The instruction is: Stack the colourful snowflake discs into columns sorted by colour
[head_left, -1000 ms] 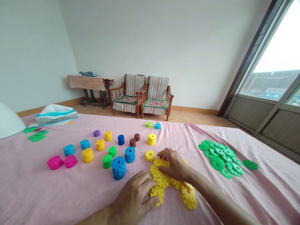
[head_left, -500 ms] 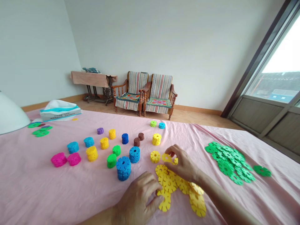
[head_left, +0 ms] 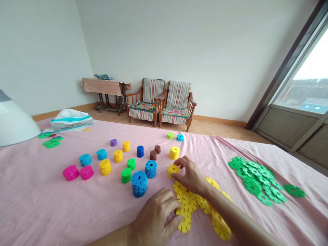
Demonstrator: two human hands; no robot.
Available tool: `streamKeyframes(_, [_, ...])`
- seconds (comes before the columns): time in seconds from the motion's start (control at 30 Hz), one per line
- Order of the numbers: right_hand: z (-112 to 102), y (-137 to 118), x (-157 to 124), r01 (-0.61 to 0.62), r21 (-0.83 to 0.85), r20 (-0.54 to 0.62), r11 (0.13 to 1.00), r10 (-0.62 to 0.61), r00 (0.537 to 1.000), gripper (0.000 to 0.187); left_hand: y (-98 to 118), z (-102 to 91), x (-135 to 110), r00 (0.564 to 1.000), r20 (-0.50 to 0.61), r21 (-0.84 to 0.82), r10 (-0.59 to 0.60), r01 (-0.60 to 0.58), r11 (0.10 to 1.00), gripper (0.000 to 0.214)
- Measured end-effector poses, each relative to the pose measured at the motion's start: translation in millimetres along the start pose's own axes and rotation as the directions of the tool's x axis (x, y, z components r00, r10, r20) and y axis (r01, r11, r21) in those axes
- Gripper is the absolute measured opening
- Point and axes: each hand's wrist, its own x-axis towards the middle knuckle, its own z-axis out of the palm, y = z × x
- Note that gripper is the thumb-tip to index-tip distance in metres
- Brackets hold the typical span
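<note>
My right hand (head_left: 189, 176) grips a short stack of yellow snowflake discs (head_left: 173, 171), fingers curled over it. My left hand (head_left: 156, 218) rests on the pink sheet, fingers apart, fingertips at the edge of a spread of loose yellow discs (head_left: 189, 201). Close to my left hand's upper side stands a tall stack of blue discs (head_left: 139, 183). A shorter blue stack (head_left: 151, 168) stands behind it. A taller yellow stack (head_left: 174, 152) sits just beyond my right hand.
Several small stacks of pink, cyan, yellow, green, brown and purple discs stand on the pink sheet (head_left: 38, 191). A pile of green discs (head_left: 256, 181) lies at right. Beyond the sheet are a white bag (head_left: 71, 121), striped armchairs (head_left: 164, 102) and a window (head_left: 307, 85).
My right hand has moved left from holding a yellow disc beside the short yellow stack to gripping that stack. The disc is no longer seen apart. My view has drifted slightly.
</note>
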Motion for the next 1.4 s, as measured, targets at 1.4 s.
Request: streamKeyframes(1.4, [-25, 1, 2, -0.019, 0.039, 0.003, 0.999, 0.019, 1.0, 0.022, 0, -0.4, 1, 1.0, 0.007, 0.007, 0.0, 0.0, 1.0, 0.009])
